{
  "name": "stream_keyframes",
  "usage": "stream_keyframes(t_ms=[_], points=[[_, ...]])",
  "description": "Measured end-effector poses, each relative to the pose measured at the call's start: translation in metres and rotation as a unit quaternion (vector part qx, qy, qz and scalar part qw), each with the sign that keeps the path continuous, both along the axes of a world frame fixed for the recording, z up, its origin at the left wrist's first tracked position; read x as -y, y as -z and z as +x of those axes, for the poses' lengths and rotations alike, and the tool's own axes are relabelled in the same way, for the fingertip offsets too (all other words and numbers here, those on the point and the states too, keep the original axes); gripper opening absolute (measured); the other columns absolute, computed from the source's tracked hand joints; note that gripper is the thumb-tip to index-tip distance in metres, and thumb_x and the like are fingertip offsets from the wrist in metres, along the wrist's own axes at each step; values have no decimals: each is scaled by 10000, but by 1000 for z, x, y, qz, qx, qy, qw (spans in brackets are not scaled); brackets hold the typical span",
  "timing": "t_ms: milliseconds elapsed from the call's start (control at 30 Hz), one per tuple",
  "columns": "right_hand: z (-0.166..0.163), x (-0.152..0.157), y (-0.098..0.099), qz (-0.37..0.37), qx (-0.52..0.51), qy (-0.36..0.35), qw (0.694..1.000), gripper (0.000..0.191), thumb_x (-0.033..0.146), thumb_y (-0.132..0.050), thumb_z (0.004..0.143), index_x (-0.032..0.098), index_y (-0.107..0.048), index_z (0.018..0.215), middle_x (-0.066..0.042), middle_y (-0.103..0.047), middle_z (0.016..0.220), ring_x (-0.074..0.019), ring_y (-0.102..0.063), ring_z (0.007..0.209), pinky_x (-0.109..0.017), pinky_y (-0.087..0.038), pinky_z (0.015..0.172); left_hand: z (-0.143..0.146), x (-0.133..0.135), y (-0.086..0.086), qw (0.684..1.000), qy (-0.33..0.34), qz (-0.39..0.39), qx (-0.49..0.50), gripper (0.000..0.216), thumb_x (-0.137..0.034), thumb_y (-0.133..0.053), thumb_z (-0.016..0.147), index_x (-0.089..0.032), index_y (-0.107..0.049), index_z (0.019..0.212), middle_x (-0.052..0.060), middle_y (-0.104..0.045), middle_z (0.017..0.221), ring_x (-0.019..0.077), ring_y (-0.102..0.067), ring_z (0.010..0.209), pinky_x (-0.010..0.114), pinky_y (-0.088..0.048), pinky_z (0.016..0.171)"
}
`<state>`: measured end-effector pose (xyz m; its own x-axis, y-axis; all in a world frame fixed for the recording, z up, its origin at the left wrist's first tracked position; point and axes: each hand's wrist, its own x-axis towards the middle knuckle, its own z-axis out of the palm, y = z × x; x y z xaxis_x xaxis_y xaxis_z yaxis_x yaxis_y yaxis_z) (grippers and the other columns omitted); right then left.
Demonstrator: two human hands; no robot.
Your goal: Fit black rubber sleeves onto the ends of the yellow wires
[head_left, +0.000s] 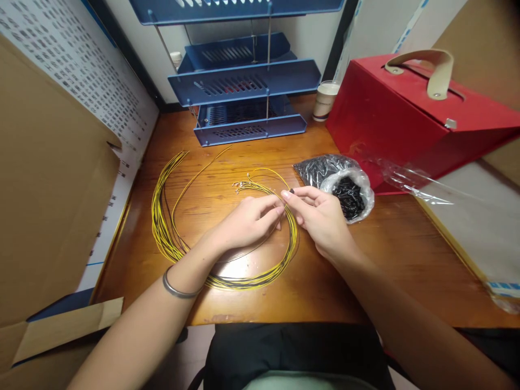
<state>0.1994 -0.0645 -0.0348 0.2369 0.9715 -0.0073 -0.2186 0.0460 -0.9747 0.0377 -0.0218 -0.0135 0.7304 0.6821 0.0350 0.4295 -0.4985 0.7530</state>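
Note:
A loose coil of thin yellow and black wires lies on the wooden table, curving around under my hands. My left hand is closed, thumb and forefinger pinching a wire at the right side of the coil. My right hand meets it there, its fingertips closed on a small black piece beside the wire. Several silvery terminals tip the wire ends just beyond my left hand. Right of my right hand, an opened clear plastic bag holds many small black pieces.
Blue stacked trays stand at the back. A paper cup is beside a red box with a beige handle. Cardboard rises at the left. The table's front edge runs close to my lap.

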Motion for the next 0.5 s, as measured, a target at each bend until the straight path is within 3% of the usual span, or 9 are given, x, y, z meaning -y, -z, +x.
stream_keyframes(t_ms=[200,500], points=[[-1,1,-1,-21,-11,3,1000,335,394,-862,679,151,-674,811,68,-517,532,-59,-407,465,-230,-324,463,1,0,4,1000,-1,-17,-3,294,-336,-442,1008,-160,-607,840,28,-699,781,106,-612,648,210,-475,645],[1,1,-1,-38,-8,2,999,396,389,-881,624,136,-713,879,34,-595,601,-55,-396,476,-215,-276,425,4,-4,6,983,-54,-168,41,206,-303,-473,972,-162,-536,835,17,-661,765,79,-584,543,160,-448,433]])
